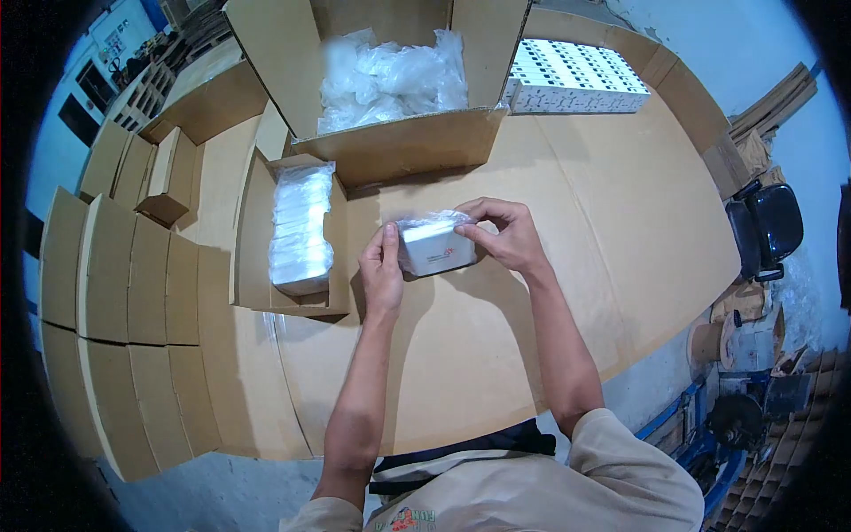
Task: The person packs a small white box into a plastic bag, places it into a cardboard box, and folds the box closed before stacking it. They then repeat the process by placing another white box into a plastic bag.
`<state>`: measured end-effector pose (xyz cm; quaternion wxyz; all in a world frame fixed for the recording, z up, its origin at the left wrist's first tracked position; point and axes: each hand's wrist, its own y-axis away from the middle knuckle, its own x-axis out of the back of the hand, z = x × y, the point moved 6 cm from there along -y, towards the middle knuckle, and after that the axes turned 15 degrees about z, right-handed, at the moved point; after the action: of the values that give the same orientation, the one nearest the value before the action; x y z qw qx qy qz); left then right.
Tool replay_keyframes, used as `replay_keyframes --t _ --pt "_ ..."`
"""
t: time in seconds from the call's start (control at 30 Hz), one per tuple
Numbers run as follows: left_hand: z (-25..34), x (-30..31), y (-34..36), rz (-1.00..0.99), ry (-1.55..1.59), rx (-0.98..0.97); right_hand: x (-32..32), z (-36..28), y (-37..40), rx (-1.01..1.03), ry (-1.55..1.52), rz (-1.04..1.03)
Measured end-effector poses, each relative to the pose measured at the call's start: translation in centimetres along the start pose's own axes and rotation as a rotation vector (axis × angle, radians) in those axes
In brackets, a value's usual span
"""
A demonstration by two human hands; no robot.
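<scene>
Between my two hands is a small white box [436,251] in a clear plastic bag, held just above the cardboard-covered table. My left hand [383,269] grips the bag's left side, thumb up along its edge. At the upper right corner, my right hand [507,232] pinches the plastic with thumb and fingers. Left of my hands stands an open cardboard carton [251,239] holding a row of bagged white boxes [301,226]. Behind, a large open cardboard box [408,152] contains a heap of clear plastic bags [390,80].
Several white boxes [576,93] form a block at the back right. Closed brown cartons [133,266] are stacked along the left edge. A cardboard rim [691,97] borders the table's far right. Beyond it are a black chair [771,222] and a blue metal frame [683,417].
</scene>
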<state>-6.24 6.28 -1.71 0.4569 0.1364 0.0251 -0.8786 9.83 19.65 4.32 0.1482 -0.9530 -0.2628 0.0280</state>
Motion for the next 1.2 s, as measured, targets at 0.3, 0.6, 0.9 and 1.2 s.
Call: replay_keyframes --t 0.3,0.6,0.9,1.2 --pt "0.3 -0.3 0.0 0.025 0.023 -0.089 -0.9 2.1 0.7 -0.259 -0.488 0.172" --pt "0.0 -0.2 -0.5 -0.041 0.392 0.04 -2.4 0.3 0.9 -0.259 -0.385 0.012" --pt "2.4 -1.2 0.2 -0.068 0.073 -0.112 -1.6 1.6 0.9 -0.236 -0.194 -0.012" --pt "2.5 -0.6 0.0 -0.142 -0.077 -0.133 -0.8 1.8 0.9 -0.238 -0.091 0.003"
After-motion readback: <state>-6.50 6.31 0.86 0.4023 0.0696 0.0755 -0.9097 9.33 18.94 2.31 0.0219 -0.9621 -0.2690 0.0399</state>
